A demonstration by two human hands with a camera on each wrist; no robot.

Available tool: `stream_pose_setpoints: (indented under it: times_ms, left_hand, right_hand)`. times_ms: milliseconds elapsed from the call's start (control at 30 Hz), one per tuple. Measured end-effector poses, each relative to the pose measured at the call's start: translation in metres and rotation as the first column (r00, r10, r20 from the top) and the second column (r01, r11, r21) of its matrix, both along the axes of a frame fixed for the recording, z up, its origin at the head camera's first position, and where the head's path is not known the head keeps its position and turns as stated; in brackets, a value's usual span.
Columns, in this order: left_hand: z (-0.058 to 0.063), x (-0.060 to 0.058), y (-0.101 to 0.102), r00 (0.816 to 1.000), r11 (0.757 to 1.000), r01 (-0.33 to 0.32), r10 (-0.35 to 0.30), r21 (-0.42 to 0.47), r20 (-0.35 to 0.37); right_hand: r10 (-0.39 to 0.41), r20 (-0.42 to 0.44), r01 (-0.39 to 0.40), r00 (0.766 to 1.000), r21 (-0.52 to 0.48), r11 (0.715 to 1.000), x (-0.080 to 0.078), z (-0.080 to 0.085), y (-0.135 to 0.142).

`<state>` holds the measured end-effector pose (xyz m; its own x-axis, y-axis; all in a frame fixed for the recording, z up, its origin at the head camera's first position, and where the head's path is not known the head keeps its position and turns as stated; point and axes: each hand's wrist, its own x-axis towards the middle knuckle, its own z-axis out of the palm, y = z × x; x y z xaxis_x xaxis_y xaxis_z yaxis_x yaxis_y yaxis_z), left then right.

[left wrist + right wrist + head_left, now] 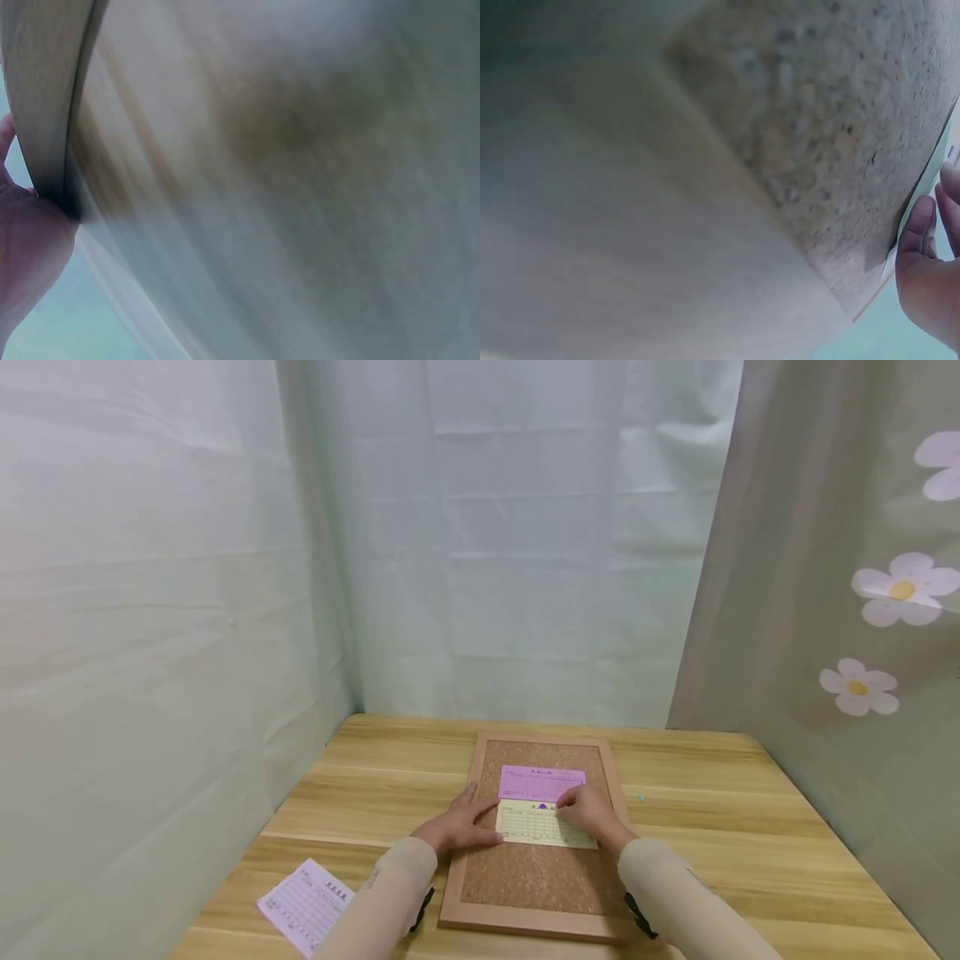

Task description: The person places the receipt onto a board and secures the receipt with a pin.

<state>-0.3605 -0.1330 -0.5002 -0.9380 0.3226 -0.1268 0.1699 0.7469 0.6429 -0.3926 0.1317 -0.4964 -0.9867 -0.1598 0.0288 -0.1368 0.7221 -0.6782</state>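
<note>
A framed cork board [532, 881] lies on the wooden table with a pink printed slip [542, 782] on it. Just below, its top edge meeting the pink one, is a pale yellow printed slip [525, 825]. A small purple spot [543, 807], perhaps a pushpin head, shows near the yellow slip's top. My left hand [461, 827] spreads over the board's left frame, fingertips at the yellow slip's left edge. My right hand [596, 817] bends its fingers over the yellow slip's upper right; anything between the fingertips is hidden. The right wrist view shows this hand [930, 262] against the slip's edge.
Several more printed slips [307, 902] lie at the table's front left, partly behind the left sleeve. A tiny teal object [641, 798] sits on the table [697, 827] right of the board. Pale curtains [517, 543] surround the table's back and sides.
</note>
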Motion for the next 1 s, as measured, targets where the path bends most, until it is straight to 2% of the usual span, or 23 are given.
stream_pose_setpoints:
  times_ms: [333,500,800,1000]
  left_hand:
    - [-0.002,-0.002,-0.003,1.000,1.000,0.021,-0.021,0.003,-0.019]
    - [0.002,-0.002,-0.008,0.999,0.999,0.031,-0.031,-0.019,-0.023]
    - [0.011,0.000,-0.020,0.996,0.997,0.058,-0.061,-0.055,-0.060]
    - [0.013,0.002,-0.032,0.995,0.999,0.033,-0.036,-0.034,-0.094]
  right_hand:
    - [0.045,-0.010,-0.045,0.999,0.009,0.999,0.008,0.004,0.012]
    - [0.067,-0.008,-0.068,0.998,-0.018,0.998,0.013,0.006,0.017]
    - [0.100,-0.136,-0.098,0.986,0.022,0.995,0.024,0.010,0.043]
    - [0.066,-0.164,-0.053,0.984,0.078,0.996,0.030,0.007,0.066]
